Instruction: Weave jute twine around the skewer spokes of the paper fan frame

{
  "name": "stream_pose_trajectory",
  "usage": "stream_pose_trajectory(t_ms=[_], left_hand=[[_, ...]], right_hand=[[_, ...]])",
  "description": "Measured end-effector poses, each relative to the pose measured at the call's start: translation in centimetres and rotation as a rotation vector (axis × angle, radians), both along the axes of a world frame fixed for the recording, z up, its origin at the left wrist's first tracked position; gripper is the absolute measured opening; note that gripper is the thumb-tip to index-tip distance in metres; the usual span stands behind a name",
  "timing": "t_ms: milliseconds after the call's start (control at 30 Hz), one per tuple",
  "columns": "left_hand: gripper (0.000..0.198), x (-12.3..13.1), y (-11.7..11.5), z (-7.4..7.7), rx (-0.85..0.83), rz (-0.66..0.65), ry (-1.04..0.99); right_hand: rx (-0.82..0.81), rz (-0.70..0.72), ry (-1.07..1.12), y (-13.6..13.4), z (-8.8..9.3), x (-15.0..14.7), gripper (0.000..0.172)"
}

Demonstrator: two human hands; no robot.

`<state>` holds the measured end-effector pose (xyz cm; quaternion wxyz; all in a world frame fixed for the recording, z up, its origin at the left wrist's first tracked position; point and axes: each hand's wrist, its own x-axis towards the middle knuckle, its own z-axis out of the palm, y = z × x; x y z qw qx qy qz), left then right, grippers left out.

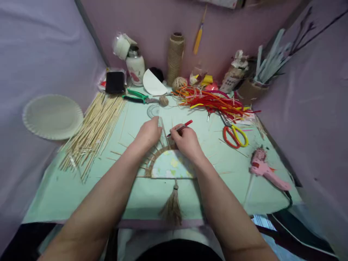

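Pale green tabletop with a big heap of thin straw-coloured sticks by its left edge. The pale blue floral half-circle with brown trim lies in from the front edge's middle. Left hand has fingers curled beside one thin tan stick, can't tell if they're gripping; right hand's fingers are pinching a slim red-and-dark pen.
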<state>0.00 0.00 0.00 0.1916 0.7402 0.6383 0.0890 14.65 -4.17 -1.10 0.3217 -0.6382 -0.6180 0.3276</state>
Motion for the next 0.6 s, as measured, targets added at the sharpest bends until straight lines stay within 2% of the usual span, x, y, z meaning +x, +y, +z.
stream_pose_trajectory(t_ms=[133, 267, 600], left_hand=[[0.046, 0.0, 0.3, -0.6, -0.003, 0.038, 0.008], [0.048, 0.0, 0.2, -0.5, 0.009, 0.038, -0.022], [0.058, -1.2, 0.1, 1.6, 0.008, 0.114, -0.121]], right_hand=[[0.013, -0.014, -0.015, 0.0, -0.2, 0.0, 0.023], [0.018, -0.042, 0.097, -0.1, -0.2, 0.0, 0.022], [0.07, -0.144, 0.241, -0.3, 0.1, 0.0, 0.018]])
